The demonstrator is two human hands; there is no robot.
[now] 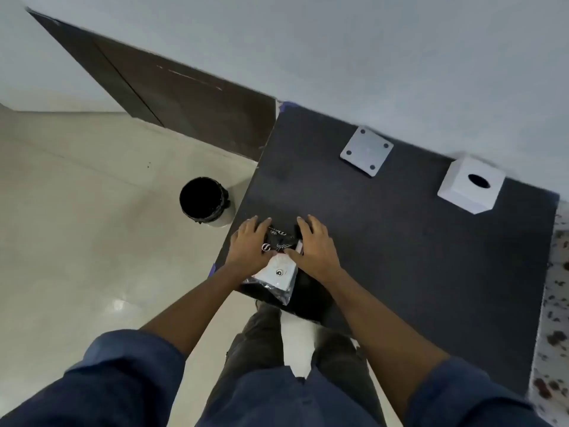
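Observation:
A black item with white logos (278,238) lies near the front left corner of a dark table (400,241). Below it lies a white piece in a clear plastic bag (277,277), reaching the table's front edge. My left hand (249,245) rests flat on the left side of the black item with fingers spread. On the item's right side lies my right hand (314,245), its fingers straight and its thumb touching the item near the white piece. Both hands press down; neither curls round anything.
A flat grey square plate with corner holes (366,151) and a white cube box with a round hole (471,184) stand at the table's far edge by the wall. A black-lined bin (204,201) stands on the tiled floor to the left of the table.

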